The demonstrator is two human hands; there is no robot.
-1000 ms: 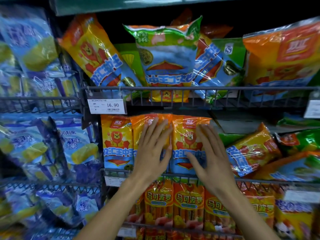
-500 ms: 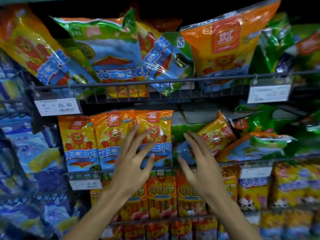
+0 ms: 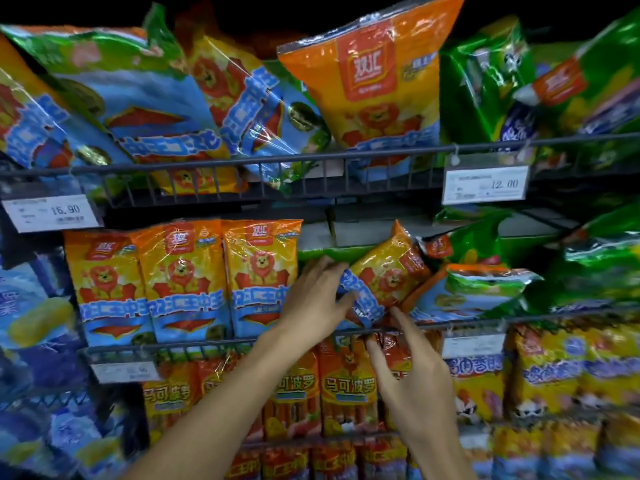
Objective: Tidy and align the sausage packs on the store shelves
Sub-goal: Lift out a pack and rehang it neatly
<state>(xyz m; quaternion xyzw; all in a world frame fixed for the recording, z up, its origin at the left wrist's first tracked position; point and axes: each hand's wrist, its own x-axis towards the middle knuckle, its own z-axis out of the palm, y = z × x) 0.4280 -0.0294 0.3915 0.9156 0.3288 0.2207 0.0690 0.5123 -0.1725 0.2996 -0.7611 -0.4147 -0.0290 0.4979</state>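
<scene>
Wire store shelves fill the view, stacked with bright snack bags. On the middle shelf, three orange sausage packs stand upright side by side toward its left end, long axes vertical, lion prints facing out. Just right of them a tilted pack leans with its top toward the upper right and its blue lower end down-left, near the front rail. The left hand reaches up from below, forearm angled up-right, its fingers spread and curled around the lower left end of the tilted pack, thumb on its front. The right hand rises beside it, palm turned left, fingers apart, tips at the front rail under that pack; whether they touch it cannot be told. Green bags lie slumped toward the shelf's right end.
</scene>
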